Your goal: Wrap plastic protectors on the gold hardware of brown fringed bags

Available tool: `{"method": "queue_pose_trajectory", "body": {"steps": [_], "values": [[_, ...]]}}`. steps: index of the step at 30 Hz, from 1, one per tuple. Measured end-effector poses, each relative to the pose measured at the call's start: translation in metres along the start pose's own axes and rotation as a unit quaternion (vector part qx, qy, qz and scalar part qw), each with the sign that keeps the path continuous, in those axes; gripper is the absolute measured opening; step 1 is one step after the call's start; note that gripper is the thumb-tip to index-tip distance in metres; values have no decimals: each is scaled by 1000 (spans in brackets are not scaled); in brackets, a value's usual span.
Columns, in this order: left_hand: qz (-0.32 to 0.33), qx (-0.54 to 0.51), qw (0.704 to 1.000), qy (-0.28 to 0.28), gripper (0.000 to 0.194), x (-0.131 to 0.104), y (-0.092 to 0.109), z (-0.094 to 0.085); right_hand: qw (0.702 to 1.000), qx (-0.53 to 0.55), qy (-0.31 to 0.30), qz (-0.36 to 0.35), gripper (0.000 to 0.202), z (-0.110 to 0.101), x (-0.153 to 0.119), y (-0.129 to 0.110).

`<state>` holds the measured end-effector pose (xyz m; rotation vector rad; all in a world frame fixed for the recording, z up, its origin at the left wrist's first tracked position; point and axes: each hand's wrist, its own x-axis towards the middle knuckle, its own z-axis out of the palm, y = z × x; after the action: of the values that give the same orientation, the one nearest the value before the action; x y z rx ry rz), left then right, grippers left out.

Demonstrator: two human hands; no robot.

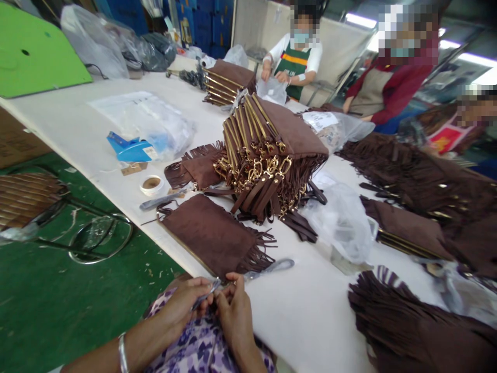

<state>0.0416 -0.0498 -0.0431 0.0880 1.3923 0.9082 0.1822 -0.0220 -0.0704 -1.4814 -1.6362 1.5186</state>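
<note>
A dark brown fringed pouch (pixel 209 233) lies flat at the table's near edge, its gold zipper edge toward me and its fringe to the right. Just below its near corner, my left hand (pixel 194 296) pinches a slim silvery-grey piece (pixel 207 294), whose exact kind I cannot make out. My right hand (pixel 235 308) is closed right beside it, fingertips at the pouch's corner; what they grip is hidden. A grey plastic-looking strip (pixel 274 267) extends from near my right hand across the table.
Stacked brown pouches (pixel 287 124) with gold zippers and clasps stand mid-table. Left of them are a blue tape dispenser (pixel 130 147) and a tape roll (pixel 151 184). More fringed pouches (pixel 423 321) lie at right. A stool (pixel 33 199) stands at left. Several people work across the table.
</note>
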Motion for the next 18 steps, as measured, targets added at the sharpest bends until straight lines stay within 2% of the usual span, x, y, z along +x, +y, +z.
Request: {"method": "queue_pose_trajectory", "body": {"steps": [4,8,11,15,17,18], "values": [[53,47,997,17,19,-3,3,3,999,-18,32,21,16,-5,-9,-5],[126,98,987,32,16,-2,2,9,996,62,8,64,24,-5,-11,-12],[185,142,972,34,22,1,-4,8,985,133,-14,112,28,5,-9,-11],[239,226,942,63,26,2,-13,-3,970,186,-26,155,35,25,-8,2],[233,234,942,60,25,0,-12,-3,978,155,-33,136,36,19,-2,8],[205,219,953,45,25,0,-9,3,986,120,-31,111,35,6,5,9]]}}
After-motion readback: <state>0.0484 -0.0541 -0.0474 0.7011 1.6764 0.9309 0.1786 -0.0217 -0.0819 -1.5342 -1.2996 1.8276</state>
